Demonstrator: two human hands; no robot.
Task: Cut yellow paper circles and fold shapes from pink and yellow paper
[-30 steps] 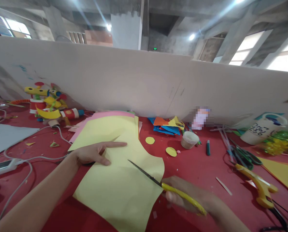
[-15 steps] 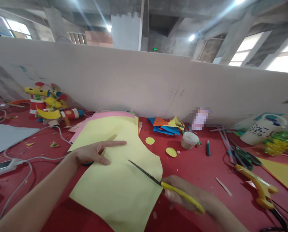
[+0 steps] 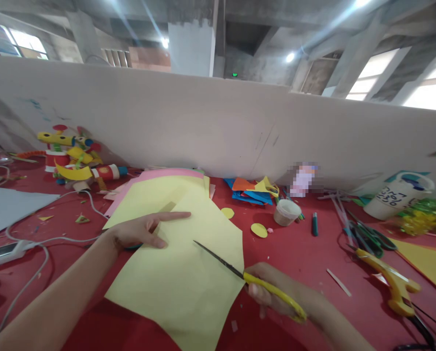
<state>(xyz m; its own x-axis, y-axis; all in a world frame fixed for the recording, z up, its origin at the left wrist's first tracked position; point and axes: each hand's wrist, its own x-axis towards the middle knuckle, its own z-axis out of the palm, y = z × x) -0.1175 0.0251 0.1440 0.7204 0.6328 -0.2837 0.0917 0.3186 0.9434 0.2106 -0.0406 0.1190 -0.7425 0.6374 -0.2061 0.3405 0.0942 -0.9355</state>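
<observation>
A pale yellow sheet of paper (image 3: pixel 181 282) lies on the red table (image 3: pixel 298 253) in front of me. My left hand (image 3: pixel 141 230) lies on its upper left part, index finger stretched out and thumb beneath, holding the sheet. My right hand (image 3: pixel 276 292) is closed round the yellow handles of a pair of scissors (image 3: pixel 240 273). Their dark blades point up-left over the sheet's right side and look closed. Two small yellow paper discs (image 3: pixel 259 229) lie just beyond the sheet.
Pink and yellow sheets (image 3: pixel 159 187) are stacked behind. A paper-craft toy (image 3: pixel 75 158) stands far left, with a white cable (image 3: pixel 38 241) and device. Coloured scraps (image 3: pixel 252 189), a small cup (image 3: pixel 287 211), green scissors (image 3: pixel 367 236), a yellow glue gun (image 3: pixel 393 282) and a white bottle (image 3: pixel 397 195) lie right.
The yellow sheet has turned and shifted slightly left under my hands. My right hand with the scissors has edged a little left and up. My left hand has barely moved.
</observation>
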